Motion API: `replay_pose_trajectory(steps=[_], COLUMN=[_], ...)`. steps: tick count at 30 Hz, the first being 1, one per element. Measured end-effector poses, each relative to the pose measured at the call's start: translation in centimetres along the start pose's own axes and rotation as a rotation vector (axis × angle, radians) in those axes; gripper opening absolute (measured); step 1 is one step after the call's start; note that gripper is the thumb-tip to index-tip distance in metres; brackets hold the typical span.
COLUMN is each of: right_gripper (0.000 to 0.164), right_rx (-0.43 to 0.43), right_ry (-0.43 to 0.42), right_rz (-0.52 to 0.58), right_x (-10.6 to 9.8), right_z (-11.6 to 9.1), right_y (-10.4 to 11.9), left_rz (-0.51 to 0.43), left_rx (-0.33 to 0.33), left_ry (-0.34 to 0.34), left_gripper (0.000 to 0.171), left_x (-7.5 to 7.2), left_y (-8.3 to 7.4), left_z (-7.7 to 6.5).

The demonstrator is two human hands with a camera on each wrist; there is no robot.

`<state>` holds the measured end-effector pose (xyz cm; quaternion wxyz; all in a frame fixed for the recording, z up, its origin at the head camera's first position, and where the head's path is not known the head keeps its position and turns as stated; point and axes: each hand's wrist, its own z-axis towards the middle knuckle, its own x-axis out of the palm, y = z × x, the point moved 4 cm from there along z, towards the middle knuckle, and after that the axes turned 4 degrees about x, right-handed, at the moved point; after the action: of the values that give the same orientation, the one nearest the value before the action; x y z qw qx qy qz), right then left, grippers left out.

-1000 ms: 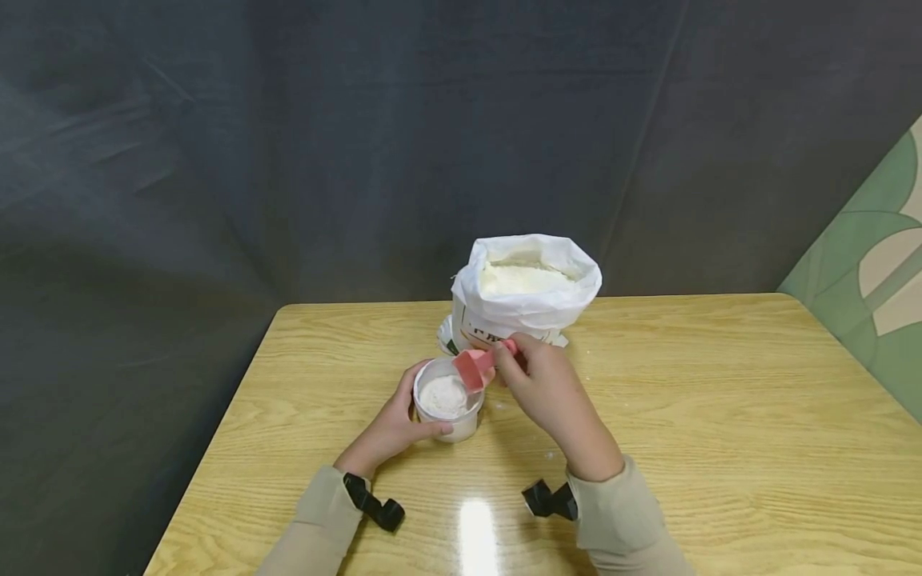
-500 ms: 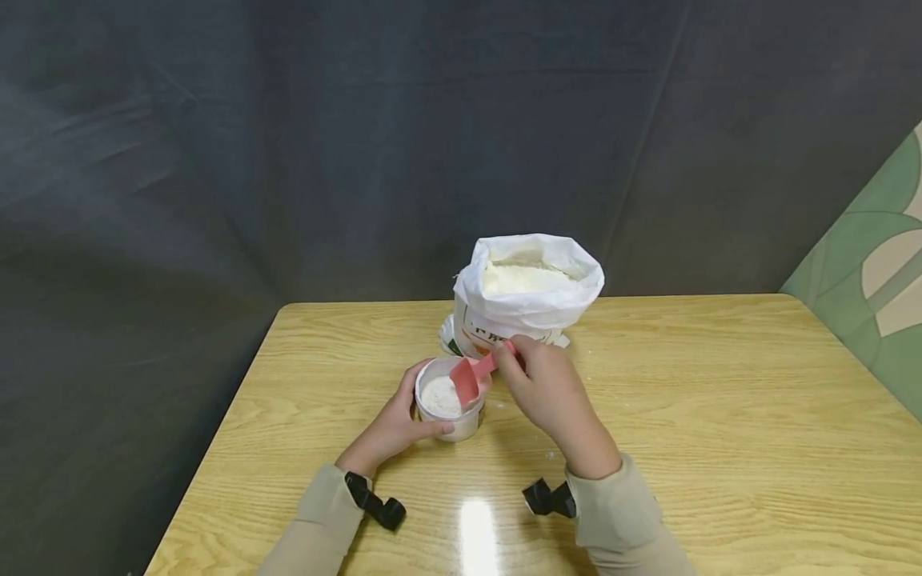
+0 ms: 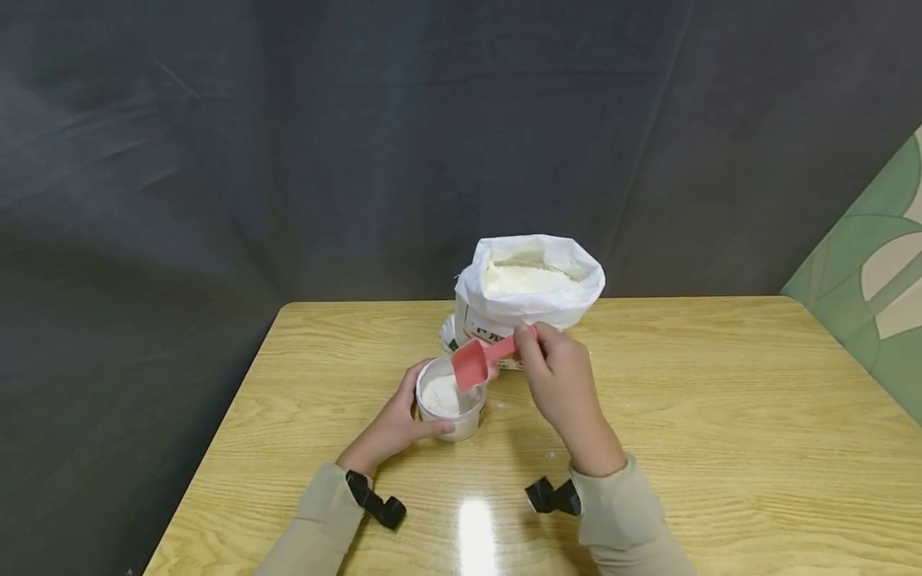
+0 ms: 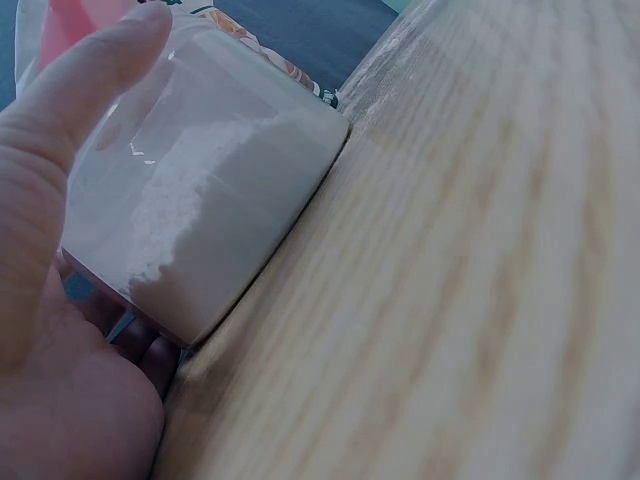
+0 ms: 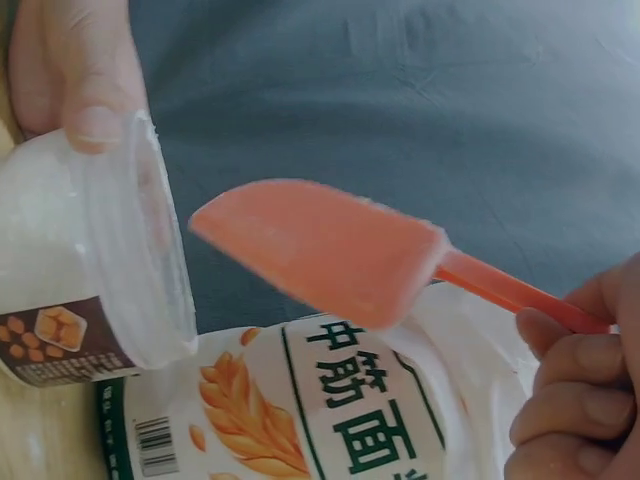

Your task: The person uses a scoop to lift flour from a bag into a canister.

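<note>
A clear plastic jar (image 3: pixel 464 428) with white flour in it stands on the table, and my left hand (image 3: pixel 392 428) grips it round its side, thumb at the front. Through the jar's wall in the left wrist view the flour (image 4: pixel 165 200) slopes up against one side. My right hand (image 3: pixel 565 392) pinches the handle of a pink scoop (image 3: pixel 471 364), whose bowl is over the jar's right rim in the head view. In the right wrist view the scoop (image 5: pixel 330 245) is just off the jar's mouth, with a thin dusting on it. Its inside is partly hidden.
An open white flour bag (image 3: pixel 533 300), full nearly to its folded-down rim, stands behind the jar. Flour specks dot the wooden table (image 3: pixel 720 424). A dark curtain (image 3: pixel 461 144) hangs along the table's back edge, and a green patterned surface (image 3: pixel 871 280) is at the right.
The scoop dipped toward the jar's mouth, then my right hand raised it and drew it slightly up and right. My left hand and the jar have stayed nearly still.
</note>
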<state>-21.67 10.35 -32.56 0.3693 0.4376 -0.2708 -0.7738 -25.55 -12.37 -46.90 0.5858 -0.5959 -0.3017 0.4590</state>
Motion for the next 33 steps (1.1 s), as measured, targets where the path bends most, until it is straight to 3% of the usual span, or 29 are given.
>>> replay_pose_trajectory(steps=[9,17,26,33], right_gripper=[0.039,0.041,0.041,0.041], right_rx=[0.070,0.125,0.164,0.146], right_ry=[-0.155,-0.248,-0.370,-0.456], right_rz=[0.196,0.370,0.645,0.620], right_x=[-1.9,-4.7,-7.7,-9.6], right_z=[0.2,-0.2,1.4,3.1], right_y=[-0.1,0.0,-0.6,-0.9], left_rz=[0.008,0.001,-0.004,0.021], left_rx=[-0.008,-0.002,0.014,0.010], left_ry=[-0.015,0.007,0.008,-0.005], left_gripper=[0.100,0.102,0.103,0.104], left_x=[-0.2,0.7,1.1,1.3], left_y=[0.2,0.5,0.4,0.0], left_z=[0.0,0.4,0.7,0.8])
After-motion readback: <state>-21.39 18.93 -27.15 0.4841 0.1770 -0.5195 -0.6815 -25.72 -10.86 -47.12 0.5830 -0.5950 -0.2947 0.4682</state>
